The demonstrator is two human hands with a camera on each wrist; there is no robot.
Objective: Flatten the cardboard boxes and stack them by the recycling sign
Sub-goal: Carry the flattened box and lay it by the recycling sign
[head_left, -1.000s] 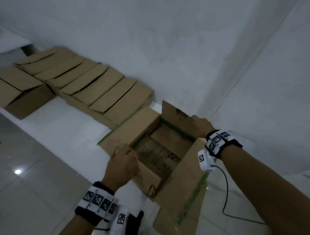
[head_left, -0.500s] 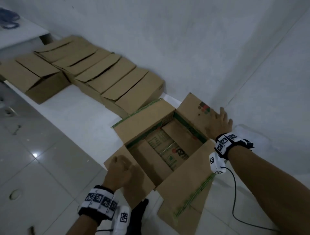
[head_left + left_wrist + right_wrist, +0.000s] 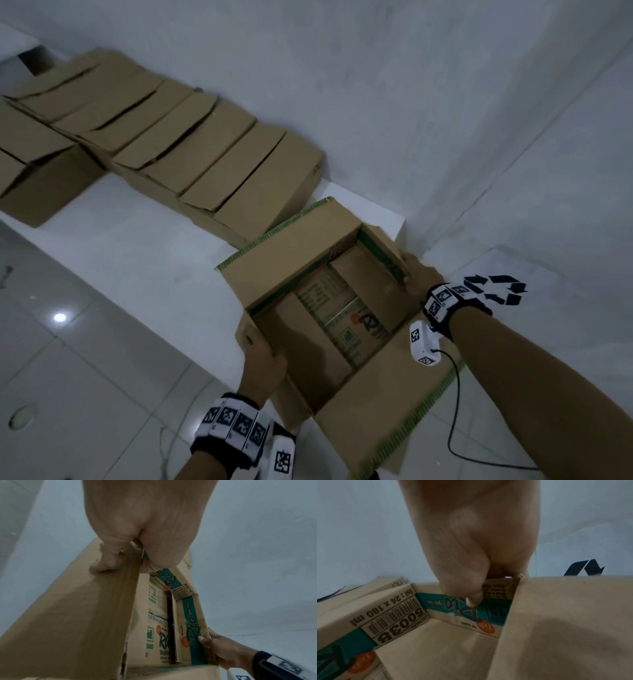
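An open cardboard box (image 3: 291, 250) with green-edged flaps sits before me, its printed inside showing. My left hand (image 3: 260, 356) grips the near-left wall of the box (image 3: 102, 608), thumb inside and fingers curled over the outside. On the far-right wall my right hand (image 3: 419, 277) holds the box (image 3: 556, 622), its thumb pressed on the green printed band inside. A black recycling sign (image 3: 496, 287) lies on the white surface just beyond my right wrist, and part of the recycling sign (image 3: 583, 568) shows in the right wrist view.
A row of several other cardboard boxes (image 3: 191, 154) lies along the white wall on a low white ledge (image 3: 137, 233). Glossy tiled floor (image 3: 68, 359) spreads at the left. A black cable (image 3: 455, 428) trails from my right wrist camera.
Both hands have shifted from the outer flaps to the box walls and now hold them. The box has moved right, toward the recycling sign, which has come into view.
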